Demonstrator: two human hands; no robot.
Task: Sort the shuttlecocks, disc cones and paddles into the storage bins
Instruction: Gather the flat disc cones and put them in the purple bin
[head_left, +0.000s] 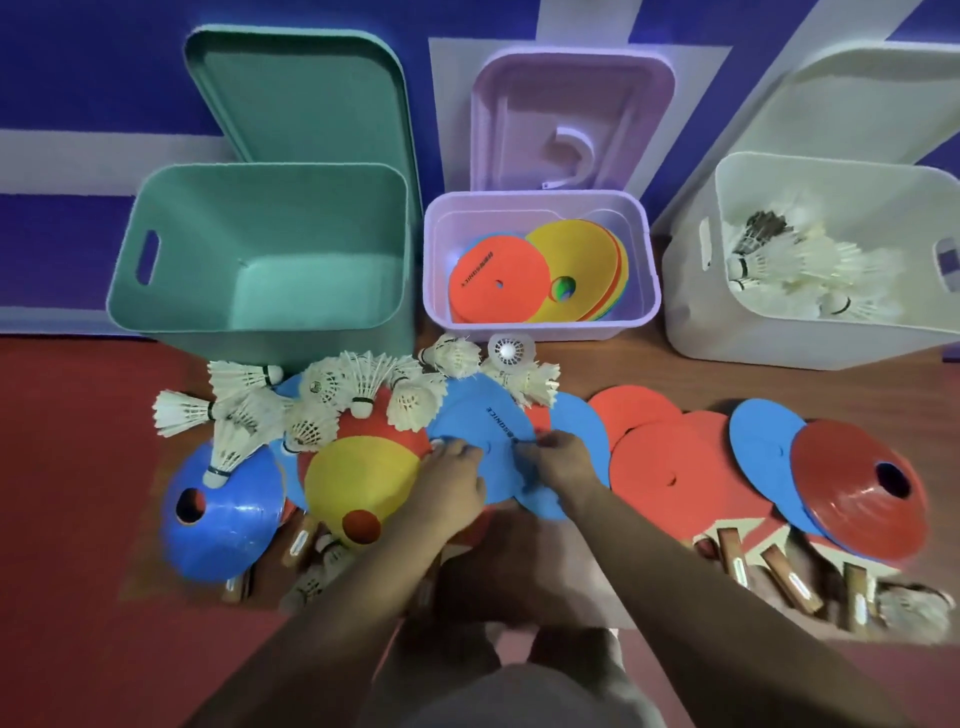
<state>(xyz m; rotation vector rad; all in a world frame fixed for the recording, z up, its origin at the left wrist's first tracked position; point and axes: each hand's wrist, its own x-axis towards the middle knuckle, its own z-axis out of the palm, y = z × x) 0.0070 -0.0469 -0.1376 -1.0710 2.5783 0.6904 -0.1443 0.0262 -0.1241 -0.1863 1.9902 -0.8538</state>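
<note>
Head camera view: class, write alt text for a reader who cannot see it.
Left hand and right hand grip a flat blue disc amid a pile of disc cones, shuttlecocks and paddles. Behind: green bin empty, purple bin holding discs, white bin holding shuttlecocks.

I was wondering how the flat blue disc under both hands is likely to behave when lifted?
The flat blue disc looks thin, so it is probably light and may flex. Shuttlecocks rest at its far edge and would likely tumble aside as it rises. It overlaps a second blue disc, which it might drag along.
</note>
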